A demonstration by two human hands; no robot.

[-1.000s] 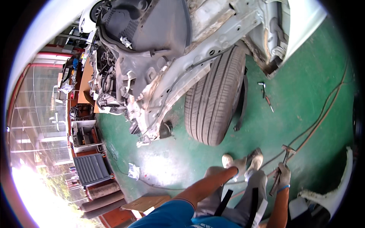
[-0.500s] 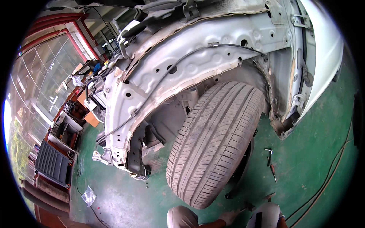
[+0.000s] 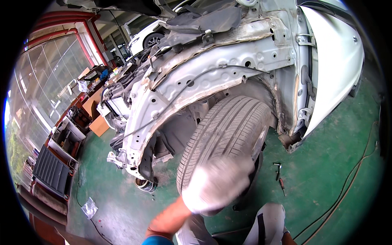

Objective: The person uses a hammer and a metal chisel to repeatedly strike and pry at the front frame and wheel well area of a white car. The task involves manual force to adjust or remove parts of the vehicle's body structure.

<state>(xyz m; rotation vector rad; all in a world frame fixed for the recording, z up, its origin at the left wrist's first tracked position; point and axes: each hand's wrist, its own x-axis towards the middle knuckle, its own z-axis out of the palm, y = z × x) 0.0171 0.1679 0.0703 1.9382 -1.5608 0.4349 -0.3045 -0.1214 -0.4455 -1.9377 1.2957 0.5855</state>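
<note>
My left hand (image 3: 216,183), in a pale glove, is raised in front of the lower part of the car tire (image 3: 220,126), smeared by motion; its fingers and any contact cannot be made out. My right hand is hidden below my bent knee (image 3: 267,220), with only a sliver of arm showing. The tire sits inside the bare, pale metal wheel arch (image 3: 212,85) of a car with its fender off and a thin cable (image 3: 171,102) along the panel. Small tools (image 3: 278,173) lie on the green floor right of the tire.
A white door (image 3: 330,61) stands out at the right. Hoses (image 3: 347,188) cross the floor at right. At left are a grey tool cart (image 3: 51,169), a cardboard box (image 3: 100,124) and a plastic bag (image 3: 90,208). A white car (image 3: 145,36) stands behind.
The view has tilted up toward the wheel arch. My left hand has risen from by my shoes to in front of the tire. My right hand, earlier holding a hammer, has dropped out of sight.
</note>
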